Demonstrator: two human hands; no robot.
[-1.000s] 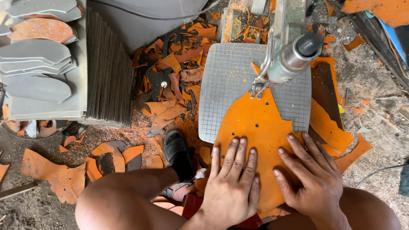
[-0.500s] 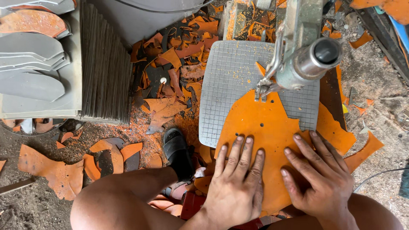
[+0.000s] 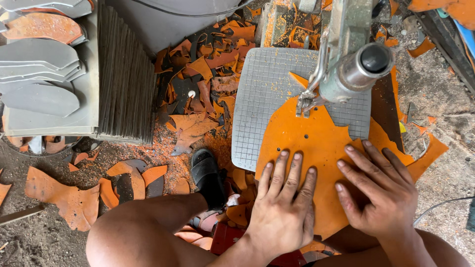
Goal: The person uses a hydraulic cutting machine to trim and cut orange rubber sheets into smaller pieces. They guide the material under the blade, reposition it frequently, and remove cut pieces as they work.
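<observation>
Your left hand (image 3: 284, 205) and right hand (image 3: 381, 190) lie flat, fingers spread, pressing the orange sheet (image 3: 309, 141) on the grey table (image 3: 262, 89), its far edge under the saw (image 3: 304, 104).

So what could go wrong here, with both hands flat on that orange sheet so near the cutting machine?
The left hand and right hand press the orange sheet flat, fingertips aimed at the cutting head; a slip could carry fingers toward it. The sheet overhangs the gridded table, so it might tip or shift mid-cut. Loose orange scraps around the sandalled foot could cause a slip.
</observation>
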